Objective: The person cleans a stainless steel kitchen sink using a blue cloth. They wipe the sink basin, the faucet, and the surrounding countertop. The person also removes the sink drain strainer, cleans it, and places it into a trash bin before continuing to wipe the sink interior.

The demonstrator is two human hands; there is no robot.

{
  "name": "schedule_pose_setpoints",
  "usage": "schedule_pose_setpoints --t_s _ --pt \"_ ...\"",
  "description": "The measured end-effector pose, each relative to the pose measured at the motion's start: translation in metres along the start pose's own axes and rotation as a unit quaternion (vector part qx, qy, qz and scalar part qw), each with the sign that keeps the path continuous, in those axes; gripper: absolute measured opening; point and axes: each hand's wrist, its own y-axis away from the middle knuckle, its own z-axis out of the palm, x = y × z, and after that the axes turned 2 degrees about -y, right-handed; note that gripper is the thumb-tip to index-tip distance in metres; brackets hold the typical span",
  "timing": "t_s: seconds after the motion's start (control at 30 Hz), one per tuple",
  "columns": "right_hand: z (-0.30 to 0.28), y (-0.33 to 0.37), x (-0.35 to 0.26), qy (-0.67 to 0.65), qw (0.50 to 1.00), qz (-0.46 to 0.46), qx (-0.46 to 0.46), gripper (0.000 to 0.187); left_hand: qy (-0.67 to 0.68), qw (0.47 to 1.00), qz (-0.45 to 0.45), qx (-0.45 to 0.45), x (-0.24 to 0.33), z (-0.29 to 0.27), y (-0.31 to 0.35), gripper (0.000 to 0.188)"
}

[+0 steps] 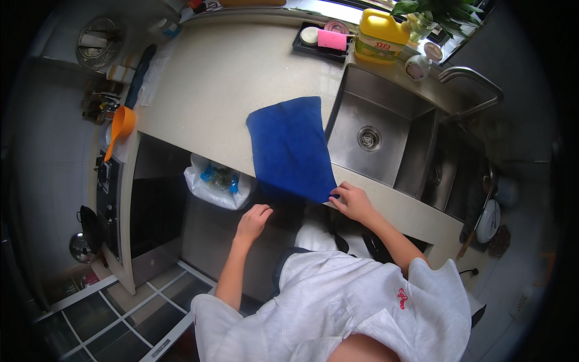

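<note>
the blue cloth [291, 146] lies spread flat on the pale surface [223, 78], just left of the steel sink [377, 130], its near end reaching the front edge. the right hand [353, 202] is at the cloth's near right corner, fingers [338, 193] pinched together on that corner right at the lip of the surface. the left hand [253, 220] hangs below the front edge, near the cloth's near left corner but apart from it, fingers loosely curled and holding nothing. under it sits a bin lined with a white bag [217, 181].

judging by this, the work in hand is handling the cloth itself, either spreading it or taking it up, and only one corner is gripped so far. the next move looks to call for the left hand to rise to the other near corner, so both corners are held evenly; a pull from the right alone would likely drag the cloth askew toward the sink.

at the back of the surface stand a yellow bottle [381, 36] and a dark tray [304, 45] carrying a pink sponge [332, 40], both well apart from the cloth. an orange ladle [120, 127] rests at the far left edge. the tap [473, 87] arches over the sink's right side. the sink basin looks dry and bare around the drain.
</note>
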Motion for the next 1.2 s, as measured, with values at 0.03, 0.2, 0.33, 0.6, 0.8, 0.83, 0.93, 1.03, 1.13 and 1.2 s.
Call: schedule_pose_setpoints --t_s 0.03,0.2,0.33,0.6,0.8,0.83,0.93,1.03,1.13,1.2 --pt "0.001 -0.004 0.005 0.018 0.999 0.030 0.016 0.020 -0.002 1.000 -0.005 0.012 0.000 0.005 -0.005 0.022" --pt "0.034 0.005 -0.023 0.076 0.972 0.158 0.154 0.029 0.049 0.995 0.025 0.084 -0.027 -0.023 -0.127 0.024" --pt "0.055 -0.003 -0.035 0.054 0.930 0.274 0.239 0.032 0.019 0.976 0.214 0.039 -0.034 -0.016 -0.294 0.041" --pt "0.058 -0.025 -0.044 -0.043 0.836 0.474 0.273 0.024 -0.146 0.878 0.277 -0.361 -0.040 0.029 -0.440 0.030" --pt "0.012 -0.038 -0.062 -0.109 0.871 0.427 0.216 0.025 -0.091 0.870 0.443 -0.196 -0.105 -0.028 -0.448 0.012" --pt "-0.002 -0.040 -0.065 -0.123 0.879 0.402 0.225 0.027 -0.099 0.881 0.421 -0.191 -0.100 -0.051 -0.447 0.010" --pt "-0.066 -0.069 -0.104 -0.076 0.901 0.366 0.221 0.026 -0.165 0.893 0.379 -0.178 -0.095 -0.150 -0.443 0.007" --pt "-0.106 -0.104 -0.131 0.041 0.927 0.257 0.271 0.024 -0.197 0.899 0.387 -0.054 -0.134 -0.228 -0.445 0.009" --pt "-0.139 -0.138 -0.156 0.084 0.930 0.176 0.311 0.016 -0.268 0.853 0.443 0.066 -0.167 -0.295 -0.452 0.013" --pt "-0.147 -0.156 -0.171 0.088 0.935 0.140 0.314 0.013 -0.336 0.839 0.409 0.124 -0.171 -0.316 -0.428 0.013"
